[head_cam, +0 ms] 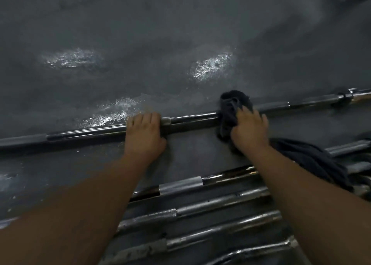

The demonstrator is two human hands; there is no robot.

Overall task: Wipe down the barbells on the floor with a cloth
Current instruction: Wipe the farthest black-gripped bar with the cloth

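Observation:
A long steel barbell lies across the grey floor, from the left edge to the upper right. My left hand grips its shaft near the middle, fingers curled over the bar. To the right, my right hand holds a dark cloth wrapped around the same bar. The rest of the cloth trails behind my right wrist over the nearer bars.
Several more barbells lie side by side on the floor below my arms, at the lower right. The grey floor beyond the far bar shows shiny patches. A dark object sits at the top right corner.

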